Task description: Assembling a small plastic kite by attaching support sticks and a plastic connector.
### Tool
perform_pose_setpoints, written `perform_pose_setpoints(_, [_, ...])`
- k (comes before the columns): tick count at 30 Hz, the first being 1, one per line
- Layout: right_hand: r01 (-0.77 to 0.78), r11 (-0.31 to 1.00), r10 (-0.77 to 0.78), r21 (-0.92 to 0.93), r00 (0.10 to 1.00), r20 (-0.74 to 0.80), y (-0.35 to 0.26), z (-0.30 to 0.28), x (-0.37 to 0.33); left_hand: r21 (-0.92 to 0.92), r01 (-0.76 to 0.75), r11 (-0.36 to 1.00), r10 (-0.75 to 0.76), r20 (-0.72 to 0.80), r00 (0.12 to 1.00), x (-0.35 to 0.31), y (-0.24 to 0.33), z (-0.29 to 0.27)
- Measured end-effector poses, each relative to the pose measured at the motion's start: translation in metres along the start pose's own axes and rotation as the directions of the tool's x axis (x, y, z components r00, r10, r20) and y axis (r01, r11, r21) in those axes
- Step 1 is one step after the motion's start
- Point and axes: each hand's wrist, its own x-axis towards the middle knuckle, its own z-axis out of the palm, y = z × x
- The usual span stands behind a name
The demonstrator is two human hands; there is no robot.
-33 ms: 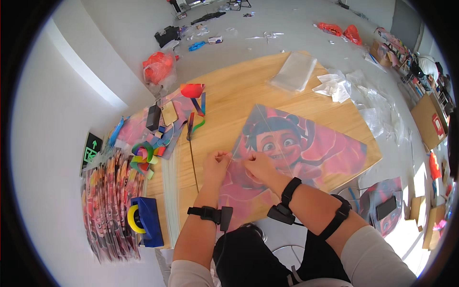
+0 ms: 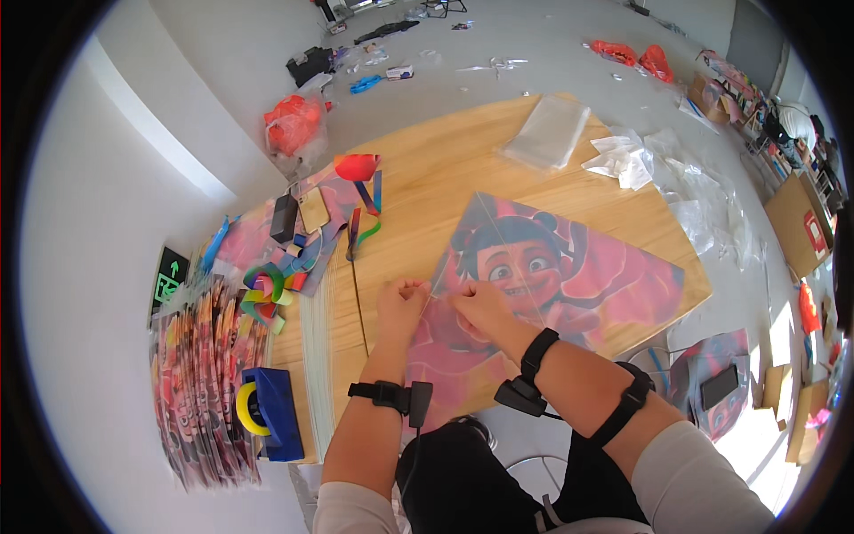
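A kite (image 2: 614, 258) of thin pink and dark fabric, printed with a cartoon face, lies spread on the wooden table. Thin pale rods (image 2: 503, 227) run across it. At its left edge my left hand (image 2: 400, 307) is closed, thumb and fingers pinching the edge. My right hand (image 2: 483, 313) sits just to the right, over the print, its fingers pinched together. What lies between the right fingertips is too small to make out. The lower part of the kite hangs over the near table edge by my legs.
Left on the table (image 2: 418, 160) are colourful ribbons (image 2: 267, 294), a phone (image 2: 314, 210), a black box (image 2: 285, 218), a bundle of thin rods (image 2: 318, 374) and a blue tape dispenser (image 2: 283, 414). Folded printed kites (image 2: 200, 383) hang beside it. Clear plastic sleeves (image 2: 547, 133) lie at the far edge.
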Motion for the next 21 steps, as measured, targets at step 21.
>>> perform_pose_setpoints(21, [0.074,0.911,-0.111,-0.406,0.991,-0.068,-0.009,0.003,0.017,0.35,-0.113,0.93,0.154,-0.09,0.984,0.023,-0.032,0.007])
